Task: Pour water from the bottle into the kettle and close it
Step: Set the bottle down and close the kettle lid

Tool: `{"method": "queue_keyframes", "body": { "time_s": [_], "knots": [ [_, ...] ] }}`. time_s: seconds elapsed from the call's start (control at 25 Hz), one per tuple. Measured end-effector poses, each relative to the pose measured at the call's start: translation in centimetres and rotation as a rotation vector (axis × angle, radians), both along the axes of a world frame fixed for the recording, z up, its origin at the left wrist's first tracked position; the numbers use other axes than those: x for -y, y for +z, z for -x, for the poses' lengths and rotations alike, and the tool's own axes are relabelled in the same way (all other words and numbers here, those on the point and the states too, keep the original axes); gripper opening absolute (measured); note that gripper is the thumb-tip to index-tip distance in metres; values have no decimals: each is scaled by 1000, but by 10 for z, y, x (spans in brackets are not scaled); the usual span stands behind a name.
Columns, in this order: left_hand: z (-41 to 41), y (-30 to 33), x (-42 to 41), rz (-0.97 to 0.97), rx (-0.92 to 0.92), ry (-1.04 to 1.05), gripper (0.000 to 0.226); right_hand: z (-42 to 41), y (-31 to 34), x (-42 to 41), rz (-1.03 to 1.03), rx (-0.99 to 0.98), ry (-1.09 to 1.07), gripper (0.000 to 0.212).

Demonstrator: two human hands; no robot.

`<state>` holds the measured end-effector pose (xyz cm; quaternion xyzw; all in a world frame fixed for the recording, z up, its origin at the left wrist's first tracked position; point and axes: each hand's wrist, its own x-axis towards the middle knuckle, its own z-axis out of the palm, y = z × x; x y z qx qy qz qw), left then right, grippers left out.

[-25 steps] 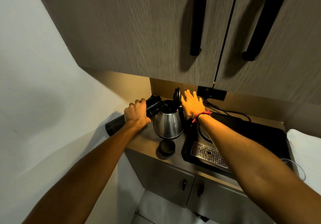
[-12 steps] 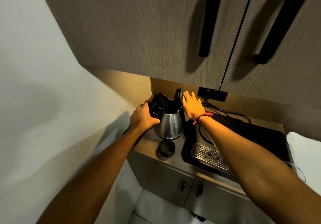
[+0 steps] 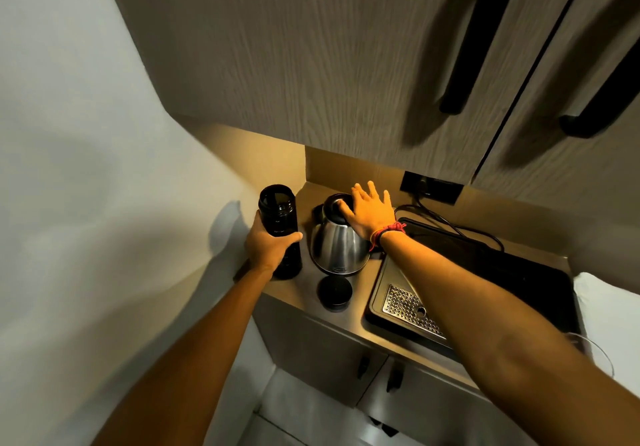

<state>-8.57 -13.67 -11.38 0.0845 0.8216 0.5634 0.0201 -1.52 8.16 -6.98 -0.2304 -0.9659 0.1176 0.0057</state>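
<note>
On the wood-grain countertop (image 3: 308, 293), the rounded stainless-steel kettle (image 3: 337, 248) stood near the back left corner, its black lid (image 3: 334, 205) down. Your right hand (image 3: 369, 213) lay flat on that lid, fingers spread and gripping nothing. Just left of it, by the left edge, your left hand (image 3: 268, 246) was wrapped around the upright, uncapped black cylindrical bottle (image 3: 278, 227). A round black cap (image 3: 335, 292) sat at the front edge.

the rounded kettle (image 3: 339, 248) is glossy polished steel under a smooth black plastic lid (image 3: 335, 205), the dark cylindrical bottle (image 3: 278, 224) looks matt, and the overhead cupboard doors (image 3: 277, 47) show grained wood.
</note>
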Motion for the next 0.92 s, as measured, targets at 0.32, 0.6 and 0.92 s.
{"method": "queue_keyframes", "body": {
  "time_s": [0.32,0.6,0.92],
  "knots": [
    [-9,53,8,-13,-483,78,106,-9,-8,-7,-12,-104,104,63],
    [-52,55,-87,757,-605,-509,82,-18,-10,-8,-65,-96,122,56],
    [-28,32,-96,1017,-330,-564,111,-17,-1,-7,-57,13,106,57]
  ]
}}
